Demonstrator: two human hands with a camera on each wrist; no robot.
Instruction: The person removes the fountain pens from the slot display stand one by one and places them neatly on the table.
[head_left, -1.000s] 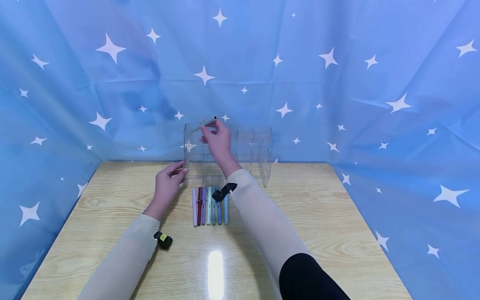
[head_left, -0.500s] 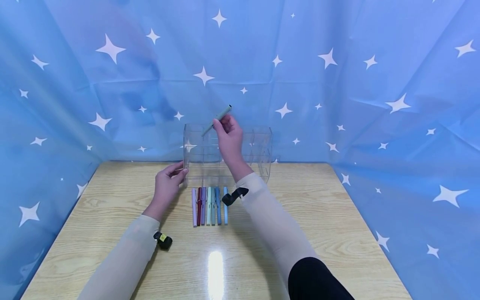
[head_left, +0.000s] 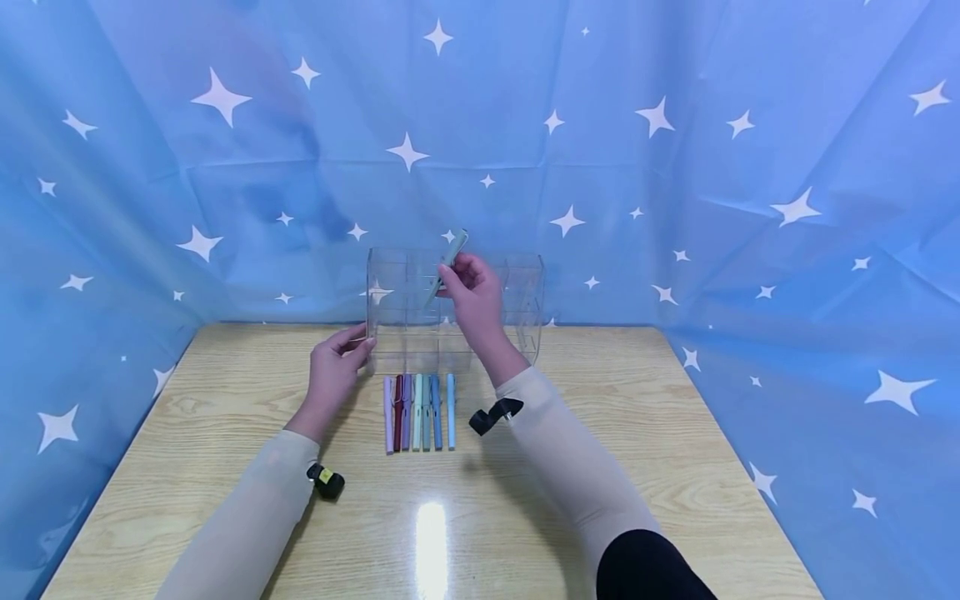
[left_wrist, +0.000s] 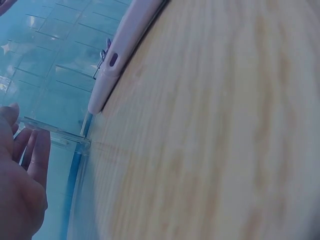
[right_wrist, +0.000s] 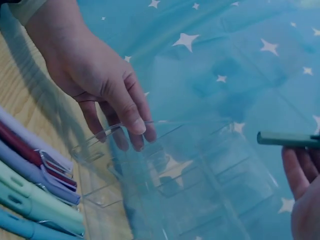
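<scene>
My left hand [head_left: 335,371] grips the left side wall of a clear plastic organizer [head_left: 422,342], thumb in front and fingers behind. The right wrist view shows this left hand [right_wrist: 102,75] with its fingers on both sides of the wall. In front of the organizer's upper middle, my right hand [head_left: 477,298] pinches a grey-green pen [head_left: 454,247] between thumb and fingers. The pen leans, its upper end to the right. Below the organizer lies a row of pens: lilac [head_left: 389,417], dark red [head_left: 399,412], purple, mint, teal, blue, and a light blue one [head_left: 451,412] set slightly apart.
The wooden table [head_left: 637,467] ends against a blue curtain [head_left: 495,100] with white stars. The organizer stands near its back edge and has several compartments. In the left wrist view, the lilac pen [left_wrist: 125,50] lies close to the organizer's front.
My right hand has moved right along the organizer with the grey-green pen, which has turned from nearly flat to steeper. The left hand stays on the side wall.
</scene>
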